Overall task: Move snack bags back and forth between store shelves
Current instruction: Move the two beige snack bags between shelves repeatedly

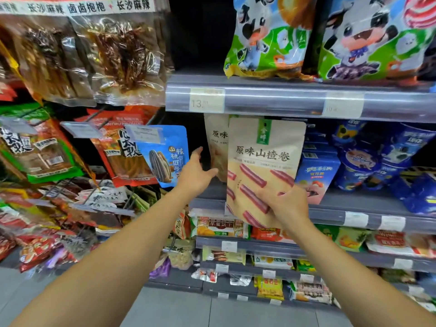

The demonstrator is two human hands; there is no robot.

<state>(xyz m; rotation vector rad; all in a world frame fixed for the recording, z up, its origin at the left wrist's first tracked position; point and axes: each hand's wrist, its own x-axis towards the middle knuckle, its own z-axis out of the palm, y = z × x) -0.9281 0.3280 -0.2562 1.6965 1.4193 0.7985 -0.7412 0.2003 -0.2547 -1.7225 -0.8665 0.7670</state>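
Note:
A beige snack bag with red roll pictures [264, 161] is held upright in front of the middle shelf [330, 211]. My right hand [286, 205] pinches its lower right corner. A second beige bag [215, 142] of the same kind stands on the shelf just behind and to the left. My left hand [195, 174] reaches toward that bag with fingers spread and straight, close to its left edge, holding nothing.
A blue seed bag [168, 156] and red and green packets hang on hooks at the left. Blue cookie boxes [316, 175] stand right of the beige bags. Cow-print bags [266, 36] fill the shelf above. Lower shelves hold several small packets.

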